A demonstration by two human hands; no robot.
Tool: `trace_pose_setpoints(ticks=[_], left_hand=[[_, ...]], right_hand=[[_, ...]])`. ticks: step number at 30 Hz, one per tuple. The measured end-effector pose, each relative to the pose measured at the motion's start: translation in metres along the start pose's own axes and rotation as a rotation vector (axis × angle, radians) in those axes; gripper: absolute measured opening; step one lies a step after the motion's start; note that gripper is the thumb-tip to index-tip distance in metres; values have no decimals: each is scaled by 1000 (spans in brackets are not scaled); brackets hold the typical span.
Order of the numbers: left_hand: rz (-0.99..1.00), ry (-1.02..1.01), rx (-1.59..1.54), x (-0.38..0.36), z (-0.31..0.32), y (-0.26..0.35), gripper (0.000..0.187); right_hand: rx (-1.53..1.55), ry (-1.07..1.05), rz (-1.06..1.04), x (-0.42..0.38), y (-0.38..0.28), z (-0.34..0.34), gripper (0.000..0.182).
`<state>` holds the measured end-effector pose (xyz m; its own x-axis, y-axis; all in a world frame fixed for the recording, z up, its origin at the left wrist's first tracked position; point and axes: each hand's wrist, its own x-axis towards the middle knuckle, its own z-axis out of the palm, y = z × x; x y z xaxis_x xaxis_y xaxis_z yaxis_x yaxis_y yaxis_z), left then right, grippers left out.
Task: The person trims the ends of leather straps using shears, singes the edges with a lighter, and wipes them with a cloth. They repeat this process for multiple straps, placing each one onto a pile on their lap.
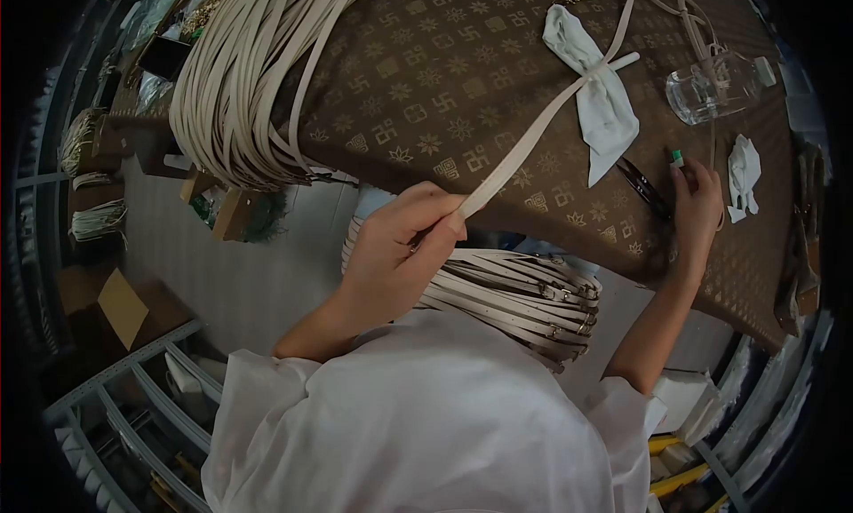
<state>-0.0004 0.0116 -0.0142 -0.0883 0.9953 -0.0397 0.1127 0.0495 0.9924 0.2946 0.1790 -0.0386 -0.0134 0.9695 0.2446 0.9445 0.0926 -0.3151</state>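
Observation:
My left hand (395, 246) pinches a pale strap (533, 136) at the table's front edge. From there the strap runs up and right, over a white cloth (600, 113). My right hand (697, 202) is at the right on the brown patterned cloth, with a small green-capped item (677, 158) at its fingertips. Just left of that hand lies a dark pair of pliers or similar tool (643, 190). A clear bottle (715, 88) lies above it, and a crumpled white cloth (744, 177) is to its right.
A thick bundle of pale straps (235, 87) hangs over the table's left side. Belts with buckles (524, 300) lie below the front edge, near my lap. Cardboard boxes (124, 309) and a metal rack (133, 397) stand at the lower left. Shelving is at the right.

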Motion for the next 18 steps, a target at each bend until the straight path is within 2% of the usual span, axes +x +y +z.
trace_pose_setpoints(ticks=[2,4,5,7,9,11,13,15,17,18], left_hand=[[1,-9,17,-1,3,5,11],[0,-36,24,-1,5,5,12],[5,-56,34,-2,6,5,14],[0,-104,45,-2,10,2,16],[-4,-172,51,-1,17,-2,20],[-12,-194,47,-2,25,-7,26],[-15,-266,105,1,27,-8,27],[-10,-334,168,2,30,-9,29],[-184,-396,-67,2,34,-9,29],[-186,-413,-67,3,35,-11,29]], right_hand=[[-39,-24,-2,-5,0,-1,20],[31,207,-96,-17,-8,-5,22],[28,199,-87,-27,-19,-10,22],[1056,4,156,-58,-56,-23,23],[1331,-288,142,-91,-79,-28,23],[1340,-527,311,-115,-97,-32,20],[1369,-708,318,-128,-94,-26,19],[1388,-740,361,-138,-94,-21,19],[1456,-717,415,-147,-93,-14,19],[1457,-702,428,-149,-90,-15,19]])
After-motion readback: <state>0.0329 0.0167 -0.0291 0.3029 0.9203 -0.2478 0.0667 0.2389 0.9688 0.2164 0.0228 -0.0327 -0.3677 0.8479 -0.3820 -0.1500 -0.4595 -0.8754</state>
